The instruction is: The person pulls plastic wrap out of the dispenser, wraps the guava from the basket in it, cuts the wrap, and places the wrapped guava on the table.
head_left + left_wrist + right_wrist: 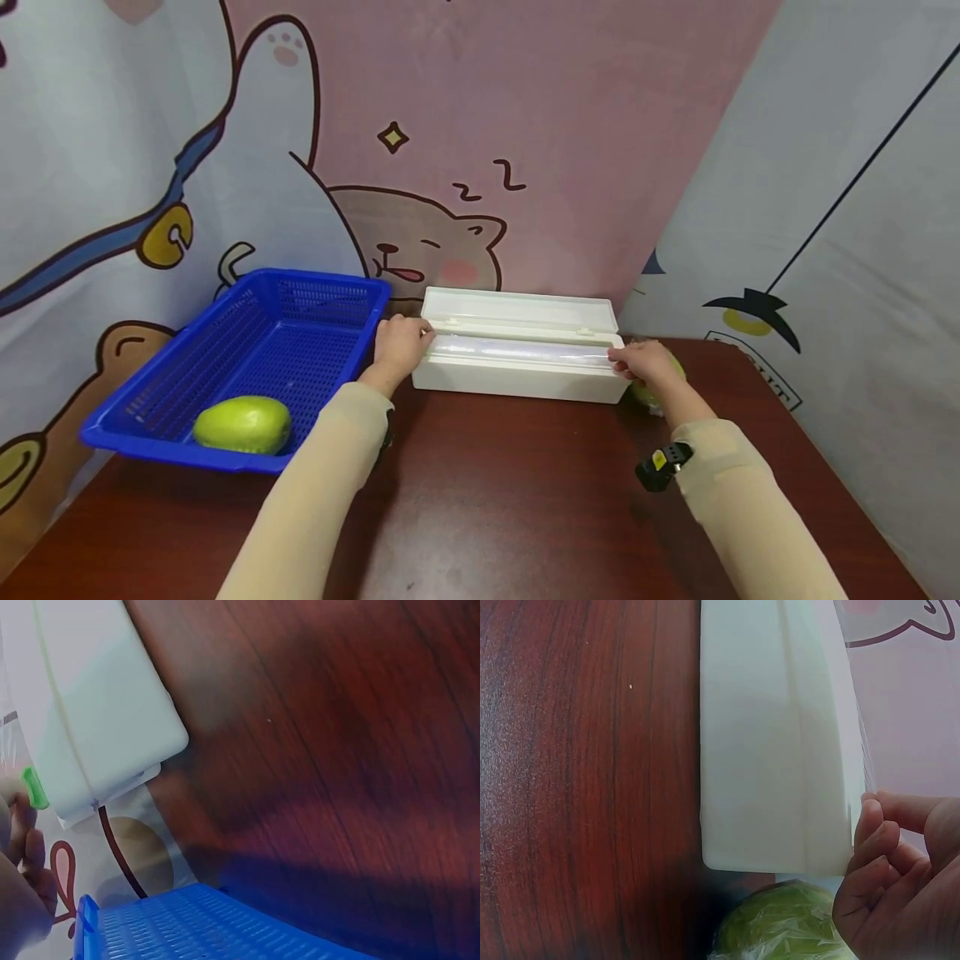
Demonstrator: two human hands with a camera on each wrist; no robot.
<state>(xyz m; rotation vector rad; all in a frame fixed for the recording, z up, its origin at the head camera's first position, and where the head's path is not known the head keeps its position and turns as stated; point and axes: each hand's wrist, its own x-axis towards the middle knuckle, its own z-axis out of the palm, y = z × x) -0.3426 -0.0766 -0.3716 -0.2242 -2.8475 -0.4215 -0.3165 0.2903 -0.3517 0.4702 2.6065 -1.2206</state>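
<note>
Right hand (648, 367) pinched clear film (521, 350) at the right end of an open white box (517, 379) on the table (510, 500), left hand (400, 346) bent its fingers by the left end, its grip could not be told

1. Toward ten and eleven o'clock, a white box (105, 697) is lying on a dark reddish-brown table (337, 787), its rounded corner pointing toward the center.
2. Between eight and nine o'clock, a left hand (19, 885), cut off by the frame, is gripping a green piece (34, 787) at the box's edge, fingers curled.
3. Clear film (8, 746) is glinting just above nine o'clock.
4. A blue perforated basket (187, 916) is occupying six to seven o'clock, standing apart from the box.
5. Toward eight o'clock, a printed backdrop (139, 851) is showing between them, bearing a brown line and pink loop.
</note>
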